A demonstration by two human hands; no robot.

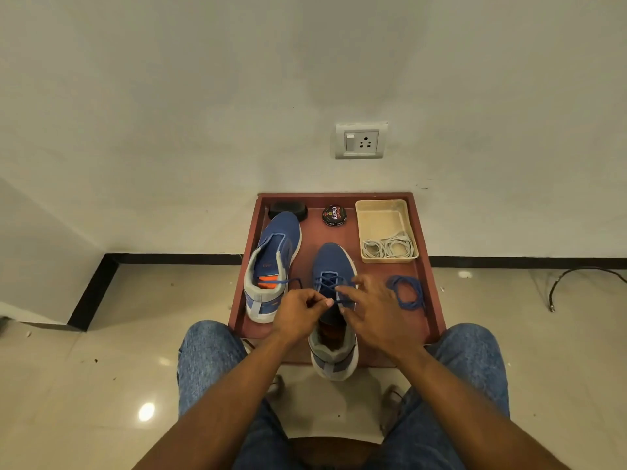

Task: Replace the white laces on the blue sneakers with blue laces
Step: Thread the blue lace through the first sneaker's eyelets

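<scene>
- The blue sneakers are set on a reddish-brown desk (431,286) with a raised rim, low between the seated person's knees, presumably so both hands can work from above.
- The left sneaker (271,262) lies toward the desk's left edge with no lace in its eyelets, its orange insole exposed; it is judged to be waiting its turn. Its upper looks like soft knit, with a pale sole.
- A dark oval object (288,210) and a round polish tin (334,215) are kept at the back, out of the working area.
- The left hand (298,315) is curled, its fingers pinching one end of the thin blue lace (325,284), held taut.
- The near sneaker (334,300) is placed centrally, heel overhanging the front edge; crossings are already threaded through the lower eyelets.
- The right hand (373,310) is spread over the sneaker's side, fingers loosely extended; whether the lace is pinched beneath cannot be told.
- A second blue lace (407,293) is coiled just right of the hands, within reach.
- The removed white laces (388,247) are bundled in a beige rectangular tray (383,208).
</scene>
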